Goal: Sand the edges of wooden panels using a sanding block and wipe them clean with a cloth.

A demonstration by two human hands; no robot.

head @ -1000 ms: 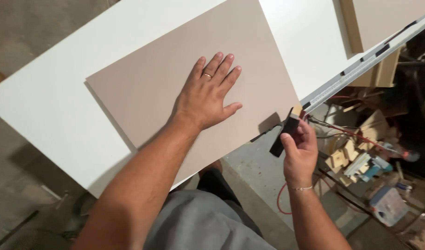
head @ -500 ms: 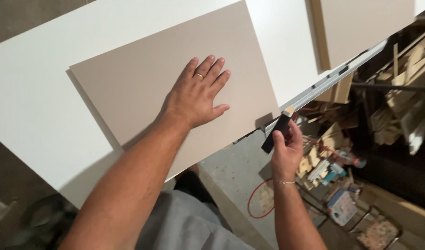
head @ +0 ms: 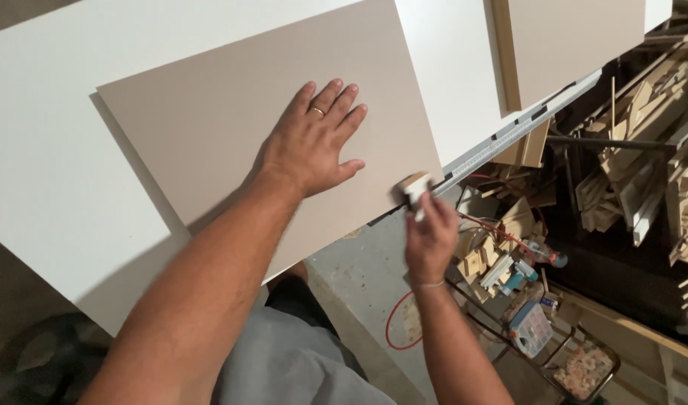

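A beige rectangular panel (head: 209,135) lies flat on a large white board (head: 51,150). My left hand (head: 314,142) rests flat on the panel, fingers spread, a ring on one finger. My right hand (head: 430,236) grips a small wooden block (head: 415,184) with a dark face and presses it against the panel's near right corner edge.
A second beige panel (head: 576,45) lies at the top right on the white board. A metal rail (head: 520,127) runs along the board's edge. Below on the floor are wood offcuts (head: 644,150), small tools, a red cable (head: 392,330) and a box of bits (head: 584,367).
The view has shifted, so the panel sits further right in the frame. My right hand with the block has come up against the panel's corner edge. My left hand stays flat on the panel.
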